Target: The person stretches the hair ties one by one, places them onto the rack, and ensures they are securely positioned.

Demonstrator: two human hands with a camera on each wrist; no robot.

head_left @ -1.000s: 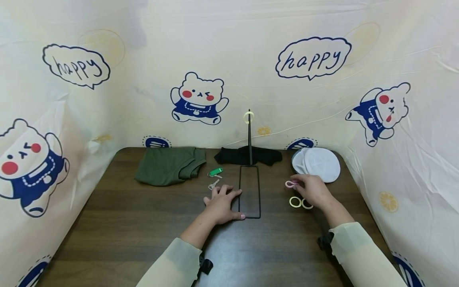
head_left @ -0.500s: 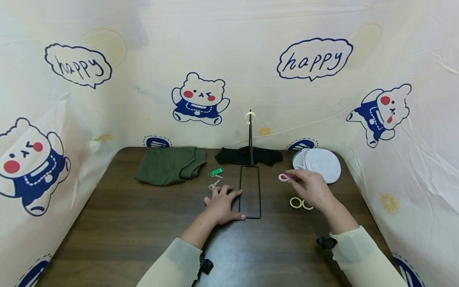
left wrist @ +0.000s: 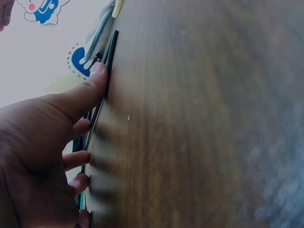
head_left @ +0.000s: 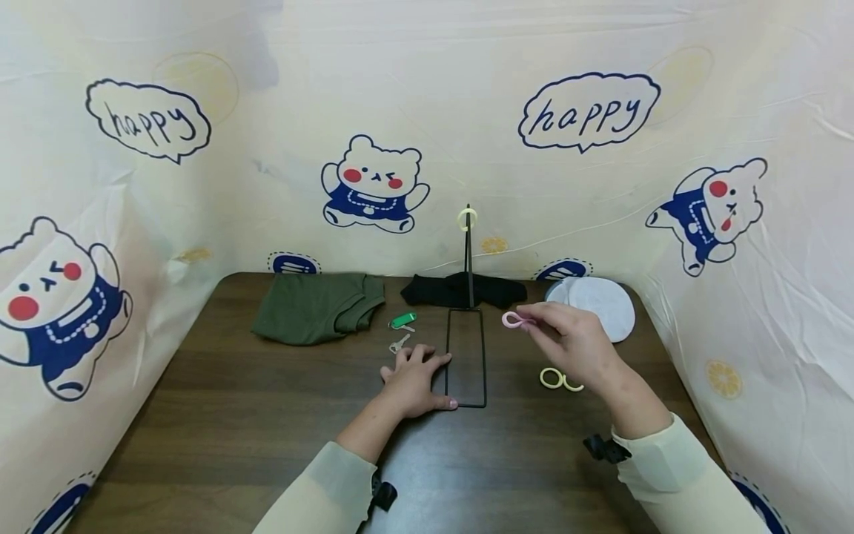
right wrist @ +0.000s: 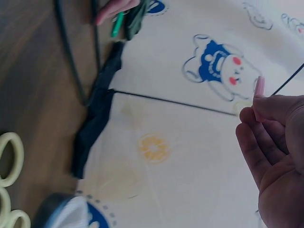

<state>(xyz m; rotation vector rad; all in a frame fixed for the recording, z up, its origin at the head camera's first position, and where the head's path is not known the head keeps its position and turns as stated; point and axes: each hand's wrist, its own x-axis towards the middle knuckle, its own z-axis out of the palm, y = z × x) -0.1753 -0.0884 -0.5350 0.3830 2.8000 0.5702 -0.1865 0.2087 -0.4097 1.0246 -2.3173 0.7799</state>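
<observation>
My left hand (head_left: 415,382) rests on the base of a black wire stand (head_left: 484,360), fingers spread. Its thumb presses the front corner and a fingertip touches the left side; in the left wrist view the thumb (left wrist: 85,92) lies on the wire. Between thumb and fingertips my right hand (head_left: 577,347) pinches a small pink ring (head_left: 505,317), raised above the table right of the stand's post. The right wrist view shows the pink ring (right wrist: 260,85) edge-on. A pale yellow ring (head_left: 460,219) hangs near the top of the post. Several yellow rings (head_left: 543,378) lie below my right hand.
Folded green cloth (head_left: 307,308) lies at the back left, with keys (head_left: 399,343) and a green key tag (head_left: 402,320) nearby. Black cloth (head_left: 427,289) lies behind the stand. A round white item (head_left: 617,308) sits at the back right. Printed fabric walls surround the table.
My right hand has lifted the pink ring and carried it left, away from the yellow rings and toward the post. The left hand stays on the stand's base.
</observation>
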